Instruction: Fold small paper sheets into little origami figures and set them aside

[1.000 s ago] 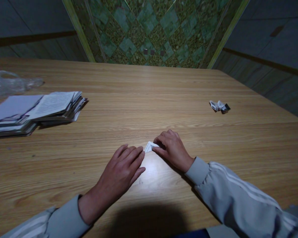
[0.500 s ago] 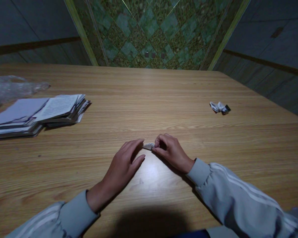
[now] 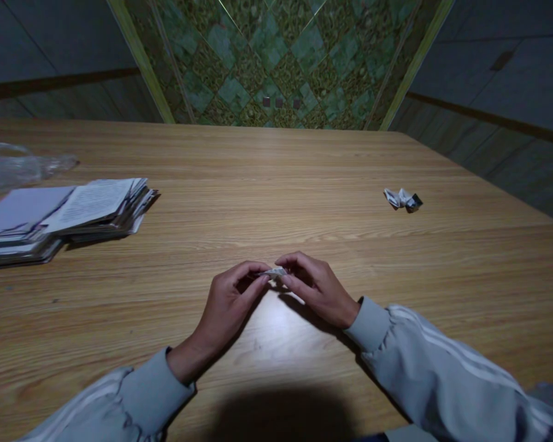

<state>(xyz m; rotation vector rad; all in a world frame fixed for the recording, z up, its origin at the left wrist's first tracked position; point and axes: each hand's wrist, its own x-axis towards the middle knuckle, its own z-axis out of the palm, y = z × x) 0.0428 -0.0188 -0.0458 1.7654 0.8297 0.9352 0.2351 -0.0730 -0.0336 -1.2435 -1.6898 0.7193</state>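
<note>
A small folded piece of printed paper point(image 3: 274, 272) is held just above the wooden table point(image 3: 304, 178) near its front middle. My left hand point(image 3: 228, 304) pinches its left end with curled fingers. My right hand point(image 3: 316, 288) pinches its right end, fingertips meeting the left hand's. Most of the paper is hidden between the fingers. Both arms wear grey sleeves with white stripes.
A stack of printed paper sheets point(image 3: 64, 215) lies at the left of the table, with a clear plastic bag point(image 3: 13, 162) behind it. A small folded paper figure point(image 3: 402, 199) sits at the right. The table's right edge runs diagonally past it.
My left hand has lifted from lying flat on the table and closed its fingers on the paper's left end. The right hand has raised the paper off the table.
</note>
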